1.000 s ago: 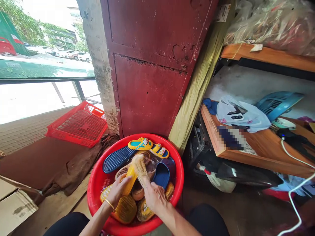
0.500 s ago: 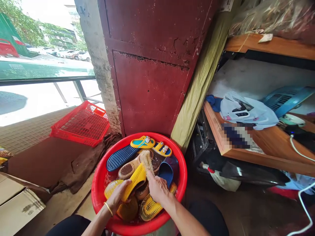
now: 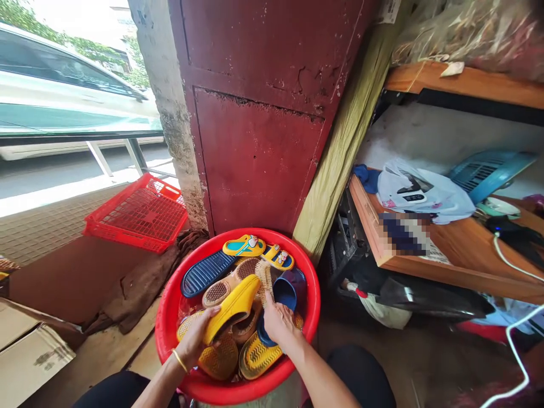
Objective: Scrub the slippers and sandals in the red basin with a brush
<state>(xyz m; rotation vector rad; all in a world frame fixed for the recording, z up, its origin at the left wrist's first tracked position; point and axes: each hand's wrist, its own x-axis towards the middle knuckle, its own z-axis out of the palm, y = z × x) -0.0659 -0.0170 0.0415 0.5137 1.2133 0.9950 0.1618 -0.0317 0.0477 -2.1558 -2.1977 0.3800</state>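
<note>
A round red basin (image 3: 315,283) holds several slippers in water. My left hand (image 3: 196,335), with a yellow bangle at the wrist, is closed round a yellow slipper (image 3: 234,306) over the basin. In my right hand (image 3: 277,323) is a bristle brush (image 3: 264,276), its bristles beside the slipper's upper end. A dark blue slipper (image 3: 206,275) lies sole up at the basin's left. Behind it are a yellow and teal slipper (image 3: 242,246) and a small yellow and blue one (image 3: 278,257). A yellow zigzag sole (image 3: 259,356) shows near the front rim.
A dark red door (image 3: 259,170) stands behind the basin. At the left are a red crate (image 3: 138,218) and a cardboard box (image 3: 34,357). Wooden shelving (image 3: 467,249) at the right bears a white plastic bag (image 3: 419,195). My knees flank the basin.
The yellow slipper has turned and tilted flatter in my left hand. The brush has moved right with my right hand, off the slipper's upper surface. A white car has appeared outside.
</note>
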